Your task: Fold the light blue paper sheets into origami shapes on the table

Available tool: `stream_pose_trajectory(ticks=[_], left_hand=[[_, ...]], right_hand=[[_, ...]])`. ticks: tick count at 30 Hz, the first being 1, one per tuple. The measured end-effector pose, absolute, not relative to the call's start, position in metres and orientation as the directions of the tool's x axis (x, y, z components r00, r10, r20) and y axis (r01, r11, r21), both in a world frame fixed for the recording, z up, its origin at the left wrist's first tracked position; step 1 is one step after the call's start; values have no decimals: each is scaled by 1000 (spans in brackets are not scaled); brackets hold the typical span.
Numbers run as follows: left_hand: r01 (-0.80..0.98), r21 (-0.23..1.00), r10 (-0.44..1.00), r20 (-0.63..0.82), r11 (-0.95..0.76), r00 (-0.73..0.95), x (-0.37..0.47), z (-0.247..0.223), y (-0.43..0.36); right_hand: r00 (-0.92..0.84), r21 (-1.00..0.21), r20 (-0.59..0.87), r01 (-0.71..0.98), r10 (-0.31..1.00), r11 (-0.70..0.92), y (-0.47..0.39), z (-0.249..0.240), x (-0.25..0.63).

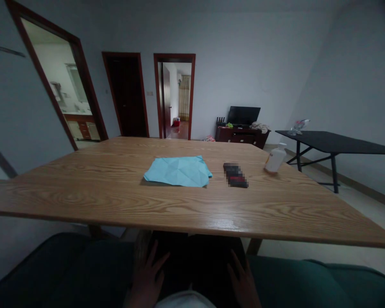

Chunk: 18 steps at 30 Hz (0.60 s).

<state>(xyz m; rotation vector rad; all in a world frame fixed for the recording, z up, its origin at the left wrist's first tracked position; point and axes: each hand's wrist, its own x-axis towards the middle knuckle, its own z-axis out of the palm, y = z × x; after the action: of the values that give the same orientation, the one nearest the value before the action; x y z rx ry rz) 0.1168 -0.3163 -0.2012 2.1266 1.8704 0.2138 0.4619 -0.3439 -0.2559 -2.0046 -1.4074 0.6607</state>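
1 left hand (149, 273), 1 right hand (243, 277): empty, fingers spread.
Blue sheet (179, 171) lies far, long axis left-right, left hand nearer.

The near edge of the worktop (179, 209) stood between the left hand (149, 276) and right hand (244, 278), both low, and the things on top. Beyond it, a broad, open strip crossed the front, with wide room left of a blue sheet (179, 171). A narrow gap parted sheet and blurred dark object (235, 175); a wider one reached the bottle (276, 159), the tallest obstacle.
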Motion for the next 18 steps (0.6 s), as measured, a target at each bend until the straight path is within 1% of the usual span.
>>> stream_pose_trajectory(ticks=[3, 5, 6, 7, 8, 9, 10, 12, 13, 14, 15, 16, 18], left_hand=[[935, 337, 977, -140, -107, 162, 118, -193, -318], [917, 363, 965, -129, -169, 229, 119, -169, -322], [876, 403, 927, -145, -264, 346, 118, -150, -325], [786, 477, 851, -135, -393, 508, 117, -127, -327], [644, 550, 727, -95, -532, 680, 115, -100, -328], [501, 588, 608, -19, -635, 794, 112, -72, -326], [430, 577, 574, 84, -694, 814, 109, -43, -321], [429, 508, 590, 210, -748, 780, 102, 11, -297], [481, 465, 632, 252, -743, 733, 99, 33, -277], [548, 420, 677, 277, -723, 682, 97, 50, -254], [605, 371, 708, 294, -704, 643, 97, 61, -228], [659, 321, 733, 300, -681, 611, 98, 67, -200], [737, 223, 767, 273, -638, 581, 105, 67, -148]], right_hand=[[356, -700, -14, 663, 934, -263, -345, -271, 466], [353, -676, 27, 696, 935, -243, -346, -279, 468], [346, -662, 39, 712, 937, -235, -346, -280, 468], [341, -643, 37, 728, 939, -239, -346, -277, 467], [330, -618, 21, 746, 944, -248, -346, -269, 464], [292, -590, -4, 771, 956, -238, -346, -254, 459], [227, -566, -32, 798, 973, -204, -347, -233, 452], [-23, -585, -68, 811, 997, -21, -350, -172, 434], [-179, -609, -93, 788, 979, 86, -352, -135, 425], [-355, -640, -128, 743, 926, 196, -352, -95, 415], [-479, -670, -126, 686, 869, 281, -352, -55, 407], [-545, -688, -100, 642, 833, 337, -350, -18, 400], [-521, -692, 45, 599, 853, 403, -343, 46, 391]])
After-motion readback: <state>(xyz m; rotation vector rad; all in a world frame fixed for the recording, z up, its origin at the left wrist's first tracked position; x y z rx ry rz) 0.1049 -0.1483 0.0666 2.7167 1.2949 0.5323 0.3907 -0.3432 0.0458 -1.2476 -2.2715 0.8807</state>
